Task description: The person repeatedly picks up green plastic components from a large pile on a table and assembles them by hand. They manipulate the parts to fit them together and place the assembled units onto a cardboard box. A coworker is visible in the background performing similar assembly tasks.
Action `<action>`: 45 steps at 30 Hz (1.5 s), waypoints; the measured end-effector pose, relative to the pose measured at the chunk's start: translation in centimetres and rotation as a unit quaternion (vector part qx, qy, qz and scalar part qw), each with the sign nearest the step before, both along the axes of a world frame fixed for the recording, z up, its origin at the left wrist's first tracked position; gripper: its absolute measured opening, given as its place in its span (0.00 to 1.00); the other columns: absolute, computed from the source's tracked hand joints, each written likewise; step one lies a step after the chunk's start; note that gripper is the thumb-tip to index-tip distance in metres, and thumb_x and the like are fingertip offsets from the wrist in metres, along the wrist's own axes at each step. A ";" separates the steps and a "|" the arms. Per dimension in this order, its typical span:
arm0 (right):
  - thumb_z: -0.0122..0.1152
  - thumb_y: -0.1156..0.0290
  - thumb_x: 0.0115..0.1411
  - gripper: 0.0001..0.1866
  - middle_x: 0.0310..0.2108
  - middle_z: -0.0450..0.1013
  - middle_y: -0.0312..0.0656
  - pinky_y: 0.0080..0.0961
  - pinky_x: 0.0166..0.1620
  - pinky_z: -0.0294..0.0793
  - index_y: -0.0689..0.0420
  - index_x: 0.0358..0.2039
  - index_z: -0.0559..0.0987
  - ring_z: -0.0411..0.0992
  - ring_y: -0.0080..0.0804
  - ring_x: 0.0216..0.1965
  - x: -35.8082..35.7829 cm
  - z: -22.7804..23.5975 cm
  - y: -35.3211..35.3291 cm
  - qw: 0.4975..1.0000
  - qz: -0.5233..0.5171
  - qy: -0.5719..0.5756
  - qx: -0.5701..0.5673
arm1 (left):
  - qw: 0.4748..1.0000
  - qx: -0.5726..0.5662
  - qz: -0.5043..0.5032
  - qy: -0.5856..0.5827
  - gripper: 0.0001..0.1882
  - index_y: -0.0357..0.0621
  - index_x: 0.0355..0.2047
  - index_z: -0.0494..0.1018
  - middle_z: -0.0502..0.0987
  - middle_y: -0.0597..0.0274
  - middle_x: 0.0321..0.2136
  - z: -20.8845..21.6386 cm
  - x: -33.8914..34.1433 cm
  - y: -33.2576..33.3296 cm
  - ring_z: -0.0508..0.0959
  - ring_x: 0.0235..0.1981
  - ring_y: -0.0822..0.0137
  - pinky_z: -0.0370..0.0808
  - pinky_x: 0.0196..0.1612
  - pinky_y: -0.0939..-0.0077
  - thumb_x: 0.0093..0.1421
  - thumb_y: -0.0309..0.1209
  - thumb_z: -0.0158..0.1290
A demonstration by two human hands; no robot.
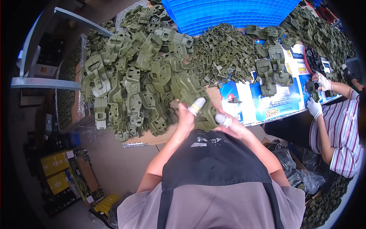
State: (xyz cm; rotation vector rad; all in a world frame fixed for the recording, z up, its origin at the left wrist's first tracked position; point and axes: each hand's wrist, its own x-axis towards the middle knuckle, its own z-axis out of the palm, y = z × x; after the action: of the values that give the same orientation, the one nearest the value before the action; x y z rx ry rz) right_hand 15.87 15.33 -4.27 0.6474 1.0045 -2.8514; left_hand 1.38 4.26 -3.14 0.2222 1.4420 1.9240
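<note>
- Head view: one olive plastic shell [198, 105], long axis running up-left to lower-right.
- Left hand [185, 119] and right hand [232, 126] (taped fingertips) both closed around it.
- Shell pile [129, 76]: uncountable.

Olive-green moulded plastic shell part [198, 105] — tilted, held at the table's near edge, beside a heap of like parts

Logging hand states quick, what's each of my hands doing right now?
Left hand: closed on the olive green plastic part, taped finger on top.
Right hand: gripping the same part from its right end.
</note>
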 end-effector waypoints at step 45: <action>0.59 0.66 0.49 0.39 0.42 0.69 0.51 0.40 0.46 0.67 0.51 0.61 0.55 0.67 0.49 0.45 -1.4 4.9 3.1 0.740 0.219 0.192 0.607 | 0.827 -0.186 -0.307 0.432 0.35 0.41 0.54 0.62 0.70 0.52 0.41 3.0 2.0 -5.3 0.72 0.41 0.52 0.71 0.38 0.67 0.41 0.22 0.54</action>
State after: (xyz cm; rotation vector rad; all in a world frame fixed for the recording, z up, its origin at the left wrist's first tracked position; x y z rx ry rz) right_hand 14.51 18.46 0.65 -0.2394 2.6198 -1.6021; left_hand 3.35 -1.06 -0.14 1.3245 1.9332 0.9722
